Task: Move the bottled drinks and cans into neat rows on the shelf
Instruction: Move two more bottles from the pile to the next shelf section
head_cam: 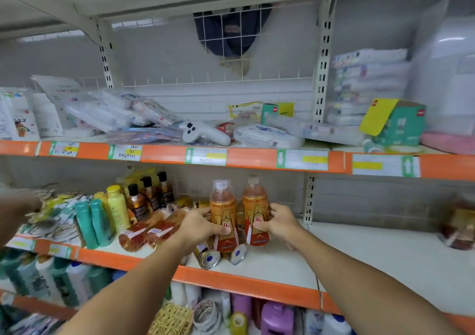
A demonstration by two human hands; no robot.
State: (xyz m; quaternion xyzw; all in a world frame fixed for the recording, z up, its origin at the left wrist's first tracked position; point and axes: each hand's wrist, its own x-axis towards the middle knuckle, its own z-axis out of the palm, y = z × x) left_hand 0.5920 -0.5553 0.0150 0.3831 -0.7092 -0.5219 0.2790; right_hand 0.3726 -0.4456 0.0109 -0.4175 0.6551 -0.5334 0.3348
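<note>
Middle shelf (359, 252) of a store rack, white deck with an orange front rail, seen from above and in front. Two upright orange-labelled drink bottles (223, 213) (255, 212) with clear caps stand side by side near the shelf's centre, close together. Two more bottles of amber drink (133, 234) (167, 228) lie on their sides just left of them, touching each other. Two gold cans (207, 256) (237, 253) lie tipped over at the feet of the upright pair, their ends facing the front rail; further gold cans behind are partly hidden and cannot be counted. Two teal bottles (93, 222), two yellow bottles (117, 206) and at least three dark-capped amber bottles (149, 193) stand to the left. The left hand (199, 225) wraps its curled fingers round the left upright bottle, thumb across the label. The right hand (279, 222) grips the right upright bottle in the same way, fingers curled on the label. A blurred jar-like object (457, 226) sits at the far right.
</note>
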